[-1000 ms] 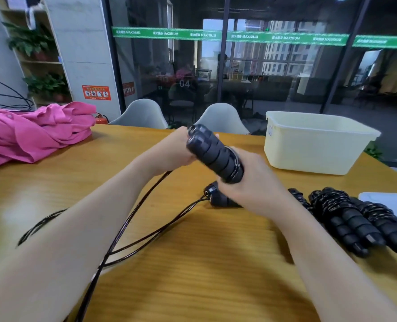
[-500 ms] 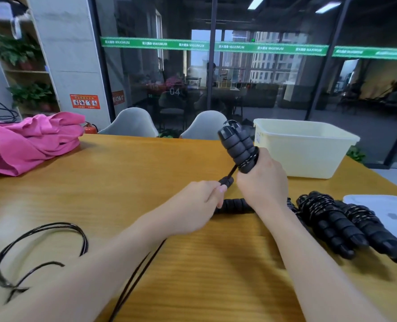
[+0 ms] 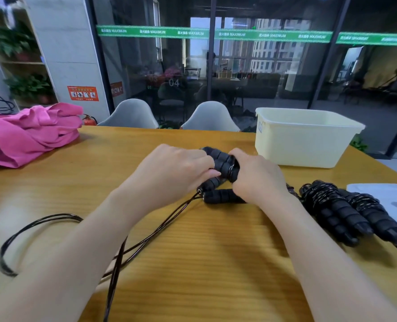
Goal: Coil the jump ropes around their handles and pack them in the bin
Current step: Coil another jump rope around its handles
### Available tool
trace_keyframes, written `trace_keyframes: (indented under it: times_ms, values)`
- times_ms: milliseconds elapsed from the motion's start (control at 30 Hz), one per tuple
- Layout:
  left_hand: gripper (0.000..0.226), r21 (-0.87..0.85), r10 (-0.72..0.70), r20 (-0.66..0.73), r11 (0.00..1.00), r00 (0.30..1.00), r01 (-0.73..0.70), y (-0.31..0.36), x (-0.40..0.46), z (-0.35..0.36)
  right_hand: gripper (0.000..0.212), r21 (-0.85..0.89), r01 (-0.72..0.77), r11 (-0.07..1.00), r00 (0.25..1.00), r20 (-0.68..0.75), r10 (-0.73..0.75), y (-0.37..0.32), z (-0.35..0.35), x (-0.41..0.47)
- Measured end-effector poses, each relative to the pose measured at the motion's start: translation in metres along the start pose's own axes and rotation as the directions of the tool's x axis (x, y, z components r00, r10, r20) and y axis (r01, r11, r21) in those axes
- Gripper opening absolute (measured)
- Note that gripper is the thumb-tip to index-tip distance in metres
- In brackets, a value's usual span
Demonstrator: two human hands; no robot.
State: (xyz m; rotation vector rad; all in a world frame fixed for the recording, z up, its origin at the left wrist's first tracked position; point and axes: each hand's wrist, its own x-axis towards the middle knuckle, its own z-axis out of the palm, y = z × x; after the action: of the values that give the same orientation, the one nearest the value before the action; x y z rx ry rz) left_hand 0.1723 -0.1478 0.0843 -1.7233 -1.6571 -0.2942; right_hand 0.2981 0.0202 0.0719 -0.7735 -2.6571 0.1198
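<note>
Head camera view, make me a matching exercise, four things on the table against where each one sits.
Things:
1. bin
2. pink cloth
3. coiled ropes
4. loose cord

Places:
A. near left
B. far right
C. far left
D. near right, beside the right arm

Pairs: 1-B, 2-C, 3-D, 4-A

Black foam-grip rope handles (image 3: 220,163) mid-table, cord (image 3: 146,231) trailing loose; cream bin (image 3: 304,145) far right.
</note>
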Motion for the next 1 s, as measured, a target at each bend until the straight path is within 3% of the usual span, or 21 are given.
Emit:
trace_keyframes:
  times_ms: [67,133,233,333,433,500,533,600,633,667,733,800,867,1000]
  values:
    - [0.041,-0.116,-0.041,0.063,0.992,0.997,0.049,-0.007,0.0,0.001,0.05,-0.043,0.126,0.991,0.989,0.09,-0.122,-0.004,0.002,-0.004]
    - [0.038,-0.311,-0.148,0.191,0.928,0.97,0.203,-0.012,-0.001,0.004,0.043,-0.045,0.241,0.969,0.96,0.161,-0.231,-0.006,0.003,-0.007]
    - [0.028,-0.589,-0.274,0.369,0.671,0.888,0.451,-0.018,0.001,0.009,0.036,-0.008,0.363,0.932,0.917,0.182,-0.356,-0.011,0.0,-0.009]
    - [0.023,-0.721,-0.27,0.408,0.491,0.872,0.49,-0.021,0.006,0.007,0.043,0.065,0.378,0.924,0.907,0.175,-0.383,-0.015,-0.008,-0.012]
    - [0.03,-0.775,-0.224,0.478,0.347,0.849,0.528,-0.027,0.01,0.006,0.038,0.311,0.343,0.886,0.903,0.152,-0.403,-0.011,-0.012,-0.018]
    - [0.034,-0.802,-0.168,0.529,0.222,0.832,0.554,-0.031,0.008,0.004,0.031,0.543,0.306,0.782,0.885,0.142,-0.444,-0.01,-0.015,-0.021]
    - [0.035,-0.803,-0.153,0.541,0.199,0.827,0.561,-0.031,0.007,0.004,0.029,0.623,0.276,0.732,0.877,0.148,-0.457,-0.011,-0.017,-0.021]
    - [0.036,-0.767,-0.187,0.55,0.271,0.814,0.581,-0.03,0.006,0.004,0.028,0.707,0.231,0.668,0.88,0.142,-0.454,-0.013,-0.021,-0.021]
    - [0.034,-0.742,-0.218,0.553,0.311,0.804,0.594,-0.027,0.006,0.004,0.027,0.718,0.223,0.659,0.889,0.128,-0.441,-0.013,-0.021,-0.02]
    - [0.031,-0.738,-0.228,0.568,0.285,0.791,0.612,-0.024,0.005,0.005,0.027,0.723,0.219,0.655,0.901,0.108,-0.42,-0.014,-0.02,-0.019]
    - [0.032,-0.79,-0.207,0.593,0.036,0.778,0.612,-0.02,0.005,0.01,0.03,0.749,0.199,0.632,0.934,0.05,-0.354,-0.015,-0.017,-0.018]
    - [0.039,-0.786,-0.249,0.613,-0.096,0.749,0.611,-0.015,0.005,0.016,0.03,0.807,0.142,0.574,0.974,-0.009,-0.228,-0.014,-0.015,-0.016]
    - [0.043,-0.767,-0.299,0.629,-0.086,0.718,0.636,-0.007,0.006,0.021,0.025,0.836,0.078,0.544,0.994,-0.021,-0.109,-0.013,-0.011,-0.013]
    - [0.041,-0.702,-0.256,0.678,0.051,0.689,0.71,0.011,0.007,0.02,0.02,0.892,-0.066,0.446,0.972,-0.044,0.233,0.003,-0.007,-0.002]
